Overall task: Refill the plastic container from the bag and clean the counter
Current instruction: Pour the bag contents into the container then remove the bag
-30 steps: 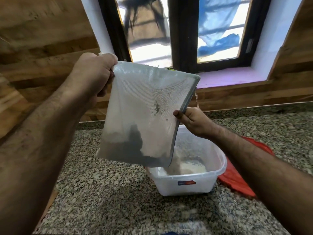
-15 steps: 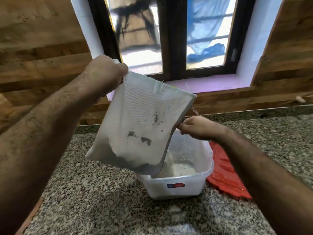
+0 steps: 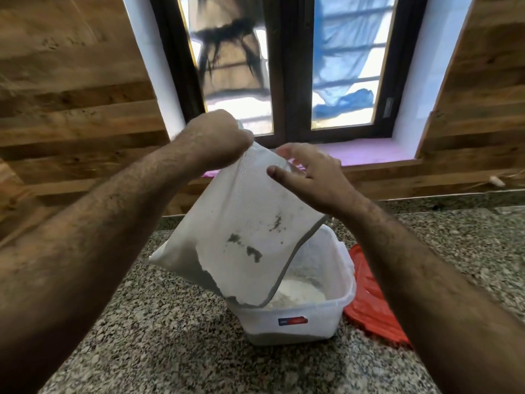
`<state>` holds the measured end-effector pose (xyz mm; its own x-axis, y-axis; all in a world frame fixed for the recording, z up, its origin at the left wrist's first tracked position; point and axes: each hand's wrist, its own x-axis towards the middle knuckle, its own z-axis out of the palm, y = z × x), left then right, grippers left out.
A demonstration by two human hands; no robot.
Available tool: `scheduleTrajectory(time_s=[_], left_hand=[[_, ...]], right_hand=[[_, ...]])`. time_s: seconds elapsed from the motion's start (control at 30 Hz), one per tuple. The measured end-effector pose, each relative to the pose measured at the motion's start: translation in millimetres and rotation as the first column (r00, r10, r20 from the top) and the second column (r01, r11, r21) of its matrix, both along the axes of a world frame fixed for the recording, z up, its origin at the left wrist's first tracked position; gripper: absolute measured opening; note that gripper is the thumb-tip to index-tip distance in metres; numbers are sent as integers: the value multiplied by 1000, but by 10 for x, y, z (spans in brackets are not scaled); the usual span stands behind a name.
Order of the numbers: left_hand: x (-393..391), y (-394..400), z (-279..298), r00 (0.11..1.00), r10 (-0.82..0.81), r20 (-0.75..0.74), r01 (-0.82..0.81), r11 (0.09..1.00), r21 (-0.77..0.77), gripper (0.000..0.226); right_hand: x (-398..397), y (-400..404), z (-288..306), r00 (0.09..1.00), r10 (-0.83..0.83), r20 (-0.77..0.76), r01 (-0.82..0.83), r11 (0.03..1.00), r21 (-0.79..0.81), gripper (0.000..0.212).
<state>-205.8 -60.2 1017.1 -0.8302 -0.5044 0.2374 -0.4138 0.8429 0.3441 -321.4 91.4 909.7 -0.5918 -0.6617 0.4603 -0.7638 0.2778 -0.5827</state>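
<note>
The left hand (image 3: 220, 137) is closed in a fist around the top corner of the translucent mesh bag (image 3: 241, 223), holding it up above the plastic container (image 3: 298, 317). The right hand (image 3: 309, 174) lies against the bag's upper right edge, above and behind the container, with thumb and fingers spread loosely; whether it actually pinches the bag cannot be told. The bag hangs tilted, its grey-trimmed edge running down into the container's open mouth, the lowest corner just inside the near rim. Dark residue sits in that lower corner, and a few dark flecks cling to the middle of the bag.

The container stands on the speckled granite counter (image 3: 170, 351), with white powder heaped inside. A small blue-and-red label marks its near wall; the writing is too small to read. A red lid (image 3: 372, 305) lies flat, touching the container's right side. Left of and in front of the container the counter is bare; behind it rise a wood-panelled wall (image 3: 71, 95) and a dark-framed window (image 3: 284, 66).
</note>
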Motion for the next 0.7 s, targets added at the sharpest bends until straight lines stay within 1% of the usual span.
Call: scheduleTrajectory(time_s=[0.07, 0.1, 0.2, 0.27, 0.3, 0.33, 0.4, 0.43, 0.5, 0.53, 0.57, 0.6, 0.63, 0.67, 0.7], left_hand=[[-28, 39, -33, 1000, -21, 10, 22, 999, -42, 38], [-40, 36, -59, 999, -38, 9, 38, 998, -51, 38], [-24, 9, -117, 996, -85, -3, 85, 995, -59, 42], [31, -4, -177, 994, -105, -20, 105, 994, -16, 54], [83, -39, -239, 995, -93, -43, 95, 995, 36, 62], [144, -89, -322, 994, -77, -77, 83, 993, 89, 68], [306, -298, -573, 992, -22, -126, 36, 994, 107, 73], [395, -464, -746, 989, 32, -145, -16, 994, 111, 75], [603, -797, -1102, 965, 194, -177, -155, 965, 213, 82], [707, -957, -1308, 948, 277, -157, -222, 929, 297, 81], [806, -1082, -1508, 932, 346, -111, -271, 865, 422, 82], [882, -1199, -1706, 917, 393, -61, -290, 766, 574, 84], [944, -1292, -1904, 912, 409, -13, -273, 633, 724, 88], [990, -1358, -2096, 918, 395, 29, -237, 489, 839, 89], [1023, -1391, -2258, 933, 357, 49, -185, 359, 915, 85]], right_hand=[[-5, -88, -56, 998, 30, 52, -28, 998, -50, 30], [-5, -125, -106, 998, 19, 53, -15, 996, -84, 24], [6, -195, -254, 997, -74, -24, 69, 983, -172, 27], [2, -204, -325, 995, -99, -28, 91, 971, -222, 29], [-9, -208, -355, 994, -106, -24, 97, 964, -250, 29], [-26, -198, -385, 993, -116, -15, 107, 956, -275, 29], [-54, -171, -444, 992, -127, 13, 124, 940, -319, 29], [-68, -158, -475, 991, -129, 31, 132, 932, -337, 29], [-99, -129, -541, 990, -124, 73, 143, 922, -361, 29], [-109, -107, -576, 989, -113, 98, 141, 919, -369, 30], [-113, -86, -609, 987, -98, 126, 138, 917, -374, 31], [-116, -62, -647, 984, -85, 157, 139, 917, -375, 31], [-123, -43, -691, 979, -75, 188, 142, 917, -374, 32], [-125, -28, -733, 974, -65, 215, 144, 916, -375, 31], [-127, -13, -774, 968, -51, 245, 144, 915, -378, 31]])
